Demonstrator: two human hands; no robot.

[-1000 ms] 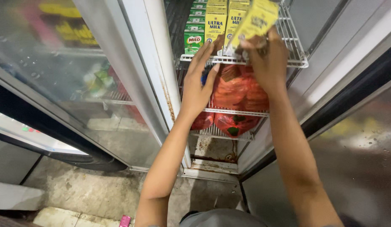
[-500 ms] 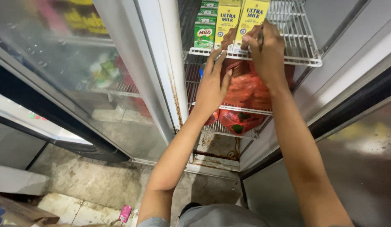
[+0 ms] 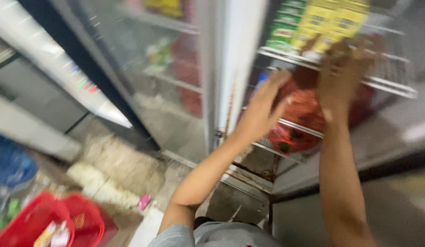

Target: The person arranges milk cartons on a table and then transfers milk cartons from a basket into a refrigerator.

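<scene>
The view is motion-blurred. Inside an open fridge, yellow drink cartons (image 3: 333,20) stand in a row on a white wire shelf (image 3: 390,87), with green cartons (image 3: 285,29) to their left. My right hand (image 3: 345,73) is raised to the shelf's front edge, fingers just under the yellow cartons; the blur hides whether it grips one. My left hand (image 3: 262,107) hangs lower with its fingers apart and empty, in front of a red bag (image 3: 304,121) on the shelf below.
The fridge's glass door (image 3: 166,68) stands open on the left, with blurred goods behind it. A red basket (image 3: 48,224) with packets sits on the floor at the lower left, a blue object (image 3: 9,164) above it. A small pink scrap (image 3: 144,201) lies on the floor.
The yellow carton held up in my right hand now stands among the row on the shelf. Both hands have dropped slightly. The view swung left and down, bringing the red basket in.
</scene>
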